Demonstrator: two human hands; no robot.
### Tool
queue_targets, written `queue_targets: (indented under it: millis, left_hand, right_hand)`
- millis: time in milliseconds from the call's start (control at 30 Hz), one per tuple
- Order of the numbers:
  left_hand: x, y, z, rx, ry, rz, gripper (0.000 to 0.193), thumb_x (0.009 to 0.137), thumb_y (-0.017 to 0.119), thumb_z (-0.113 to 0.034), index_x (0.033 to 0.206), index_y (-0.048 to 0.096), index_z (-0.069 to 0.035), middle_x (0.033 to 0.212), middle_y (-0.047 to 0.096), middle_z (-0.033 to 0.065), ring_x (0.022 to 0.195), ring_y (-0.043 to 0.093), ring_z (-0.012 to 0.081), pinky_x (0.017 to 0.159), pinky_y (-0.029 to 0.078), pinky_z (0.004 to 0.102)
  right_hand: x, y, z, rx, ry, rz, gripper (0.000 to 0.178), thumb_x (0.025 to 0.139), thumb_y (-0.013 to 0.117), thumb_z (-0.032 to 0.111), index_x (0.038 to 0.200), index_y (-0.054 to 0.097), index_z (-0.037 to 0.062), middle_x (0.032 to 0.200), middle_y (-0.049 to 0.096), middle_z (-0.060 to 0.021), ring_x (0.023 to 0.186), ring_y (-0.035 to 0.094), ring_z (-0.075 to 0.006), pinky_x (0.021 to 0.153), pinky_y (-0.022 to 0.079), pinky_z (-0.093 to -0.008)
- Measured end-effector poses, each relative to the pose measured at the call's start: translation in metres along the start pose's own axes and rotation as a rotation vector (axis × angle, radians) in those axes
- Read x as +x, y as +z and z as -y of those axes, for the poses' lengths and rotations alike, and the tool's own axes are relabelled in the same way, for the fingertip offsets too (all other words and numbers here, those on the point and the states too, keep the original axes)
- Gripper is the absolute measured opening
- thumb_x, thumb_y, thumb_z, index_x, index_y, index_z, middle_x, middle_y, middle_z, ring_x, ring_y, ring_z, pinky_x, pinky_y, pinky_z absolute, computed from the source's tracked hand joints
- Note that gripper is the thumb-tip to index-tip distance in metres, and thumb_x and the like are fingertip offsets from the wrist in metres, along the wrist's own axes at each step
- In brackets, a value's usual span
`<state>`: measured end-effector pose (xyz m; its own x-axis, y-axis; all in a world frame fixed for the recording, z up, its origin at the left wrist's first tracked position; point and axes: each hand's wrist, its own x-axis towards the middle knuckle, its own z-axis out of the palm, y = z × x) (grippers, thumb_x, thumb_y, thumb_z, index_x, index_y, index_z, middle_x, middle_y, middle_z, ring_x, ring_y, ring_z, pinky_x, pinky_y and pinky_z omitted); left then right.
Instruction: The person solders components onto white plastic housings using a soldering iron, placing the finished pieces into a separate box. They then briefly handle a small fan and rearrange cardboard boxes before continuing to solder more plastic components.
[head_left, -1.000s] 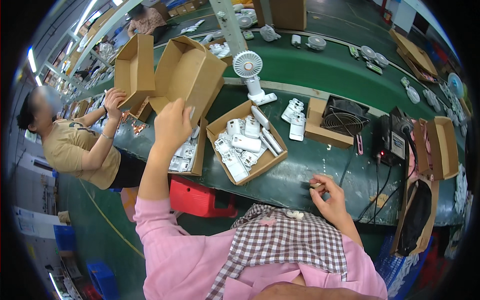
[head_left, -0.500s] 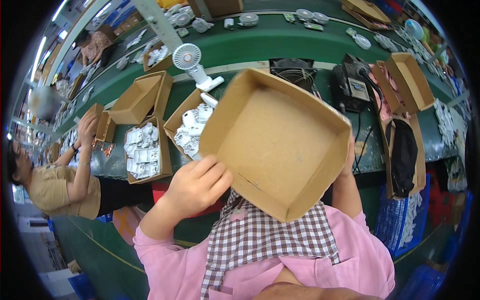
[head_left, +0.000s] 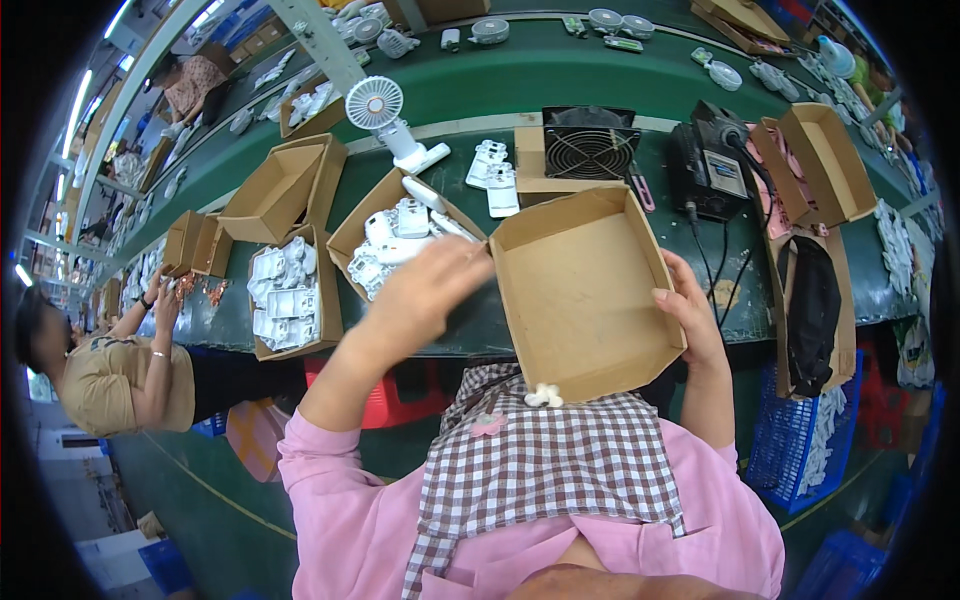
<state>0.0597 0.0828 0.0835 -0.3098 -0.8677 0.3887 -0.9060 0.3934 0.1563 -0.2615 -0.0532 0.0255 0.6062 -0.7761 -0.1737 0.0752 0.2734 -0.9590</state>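
A shallow brown cardboard box [head_left: 590, 290] is tilted up in front of my apron, its open side toward me. My right hand [head_left: 692, 308] grips its right wall, thumb over the rim. At the box's upper left corner is my left hand [head_left: 425, 295], its fingers blurred by motion; whether they touch the corner I cannot tell. Small white rounded pieces [head_left: 543, 396] show at the box's near left corner. Beyond my left hand stands a carton [head_left: 345, 240] filled with white plastic parts [head_left: 392, 236]. Another carton of white plastic housings [head_left: 287, 300] sits farther left.
A white handheld fan [head_left: 385, 120] stands behind the cartons. White parts [head_left: 492, 180] lie beside a black square fan [head_left: 590, 145]. To the right are a black corded device [head_left: 715, 165] and a black pouch [head_left: 812, 315] in a carton. A co-worker [head_left: 125, 375] works at left.
The box has swung away from me and turned more upright, uncovering the white parts and black fan behind it. My left hand has risen from its near left edge toward its upper corner.
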Motion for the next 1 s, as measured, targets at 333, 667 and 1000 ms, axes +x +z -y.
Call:
queue_targets:
  millis: [333,667,1000]
  left_hand:
    - [-0.054,0.020,0.107,0.019,-0.441,0.302,0.039,0.073,0.071,-0.014,0.107,0.059,0.000,0.108,0.059,0.0181,0.108,0.051,0.0353,0.096,0.040,0.0420]
    - [-0.038,0.019,0.111,0.030,-0.420,0.339,0.043,0.063,0.074,-0.008,0.102,0.056,-0.004,0.103,0.054,0.0137,0.099,0.050,0.0315,0.090,0.040,0.0409]
    - [-0.076,-0.012,0.063,0.010,-0.252,0.258,0.016,0.067,0.056,0.006,0.077,0.059,-0.006,0.084,0.055,0.0070,0.089,0.052,0.0273,0.078,0.039,0.0380]
  right_hand:
    - [-0.010,0.036,-0.039,0.096,0.099,-0.219,0.063,0.083,0.057,0.016,0.139,0.030,0.0013,0.132,0.043,-0.0153,0.122,0.043,-0.0231,0.103,0.034,-0.0337]
    - [0.002,0.045,-0.011,-0.791,-0.295,-0.293,0.054,0.081,0.060,0.009,0.131,0.042,0.0016,0.134,0.042,-0.0139,0.126,0.038,-0.0264,0.105,0.030,-0.0375]
    - [0.108,0.180,0.014,-0.690,-0.282,0.525,0.038,0.085,0.056,0.026,0.111,0.055,-0.0026,0.107,0.058,-0.0216,0.099,0.057,-0.0347,0.087,0.045,-0.0416]
